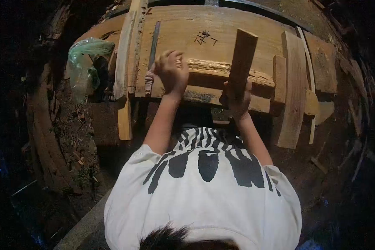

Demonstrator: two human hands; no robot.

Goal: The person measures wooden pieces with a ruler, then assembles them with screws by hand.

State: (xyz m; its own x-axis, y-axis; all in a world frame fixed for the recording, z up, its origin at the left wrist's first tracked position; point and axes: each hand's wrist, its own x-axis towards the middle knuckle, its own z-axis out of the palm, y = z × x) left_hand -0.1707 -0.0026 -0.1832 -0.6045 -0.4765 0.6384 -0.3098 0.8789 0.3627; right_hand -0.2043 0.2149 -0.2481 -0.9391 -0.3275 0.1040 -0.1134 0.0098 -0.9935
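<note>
A broad wooden bench (187, 23), its far edge lost in darkness, carries a long strip (127, 54) at its left end and flat boards (293, 87) at its right end. At the bench's near edge the right hand (237, 100) is wrapped tightly round the lower end of a nearly upright wooden slat (242, 56). The left hand (171, 73) is clenched in a fist on the bench top, anything it grips hidden by the fingers. A dark metal rod (154, 39) lies just beside that fist, and nails (204, 37), too small to count, lie mid-bench.
</note>
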